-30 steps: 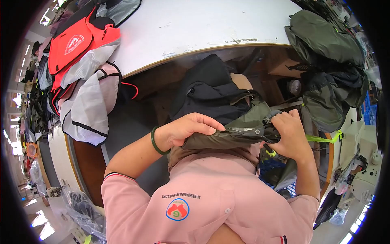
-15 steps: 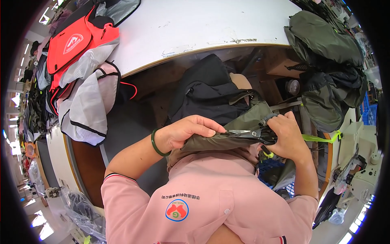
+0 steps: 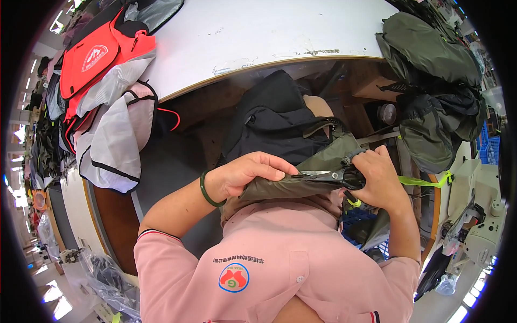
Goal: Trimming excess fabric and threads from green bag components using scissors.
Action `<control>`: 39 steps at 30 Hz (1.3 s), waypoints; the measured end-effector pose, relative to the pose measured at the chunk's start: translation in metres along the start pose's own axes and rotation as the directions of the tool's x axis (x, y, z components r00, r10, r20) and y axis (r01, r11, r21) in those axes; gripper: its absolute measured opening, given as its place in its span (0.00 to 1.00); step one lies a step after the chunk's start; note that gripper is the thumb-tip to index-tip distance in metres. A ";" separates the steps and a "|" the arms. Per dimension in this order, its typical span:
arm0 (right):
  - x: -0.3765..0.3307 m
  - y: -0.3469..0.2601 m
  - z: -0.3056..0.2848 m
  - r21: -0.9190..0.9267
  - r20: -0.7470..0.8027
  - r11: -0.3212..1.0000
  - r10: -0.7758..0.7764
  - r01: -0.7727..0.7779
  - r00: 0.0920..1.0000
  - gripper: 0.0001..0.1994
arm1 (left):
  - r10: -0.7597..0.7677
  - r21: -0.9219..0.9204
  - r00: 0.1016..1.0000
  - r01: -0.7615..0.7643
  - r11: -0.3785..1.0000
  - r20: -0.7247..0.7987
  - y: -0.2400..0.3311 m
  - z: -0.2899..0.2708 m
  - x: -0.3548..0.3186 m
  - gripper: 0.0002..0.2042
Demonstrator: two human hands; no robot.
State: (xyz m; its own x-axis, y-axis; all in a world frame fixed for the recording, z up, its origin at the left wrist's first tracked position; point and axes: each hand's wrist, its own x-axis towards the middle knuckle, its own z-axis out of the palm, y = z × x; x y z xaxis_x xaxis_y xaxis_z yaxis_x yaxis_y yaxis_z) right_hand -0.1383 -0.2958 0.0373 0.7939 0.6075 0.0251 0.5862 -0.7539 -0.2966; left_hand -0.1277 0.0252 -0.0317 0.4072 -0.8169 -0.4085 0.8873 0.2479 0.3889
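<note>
Across my lap lies an olive-green fabric piece, part of a bag with a black section beyond it. My left hand, a dark green bangle on its wrist, pinches the fabric's upper edge between thumb and fingers. In my right hand is a pair of scissors, my fingers closed round the dark handles. The blades point left along the cloth edge, their tips close to my left fingertips. Whether anything lies between the blades is too small to tell.
A white table with a curved wooden edge stands ahead. Red and grey bags hang over its left side, olive-green bags over its right. A sewing machine stands at the right, and a blue basket sits below my right arm.
The scissors' handles have drawn a little closer together in my right hand, and the blades look narrower. My left hand keeps its pinch at the same spot.
</note>
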 end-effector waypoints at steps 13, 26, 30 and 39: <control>0.007 -0.005 -0.004 -0.001 -0.022 0.999 -0.039 0.039 0.999 0.24 | -0.018 0.022 1.000 0.018 1.000 0.023 -0.001 -0.002 0.003 0.14; 0.007 -0.004 -0.010 0.226 0.000 0.966 0.126 -0.123 0.992 0.23 | -0.001 0.118 1.000 -0.002 0.993 0.021 0.002 0.005 0.001 0.14; 0.020 -0.019 0.010 0.418 0.015 0.877 0.255 -0.237 0.967 0.23 | -0.006 0.152 1.000 0.004 0.988 0.012 0.003 0.015 0.007 0.14; 0.039 -0.033 0.033 0.873 0.212 0.356 0.335 -0.332 0.918 0.11 | 0.289 0.500 0.957 -0.236 0.833 -0.029 0.013 0.016 -0.004 0.14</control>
State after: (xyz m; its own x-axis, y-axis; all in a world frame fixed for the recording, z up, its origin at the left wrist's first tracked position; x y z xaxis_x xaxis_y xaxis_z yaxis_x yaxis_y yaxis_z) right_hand -0.1320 -0.2386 0.0169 0.8910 0.3583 -0.2789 -0.1955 -0.2518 -0.9478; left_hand -0.1213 0.0240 -0.0119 0.6525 -0.6947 -0.3027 0.5347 0.1391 0.8335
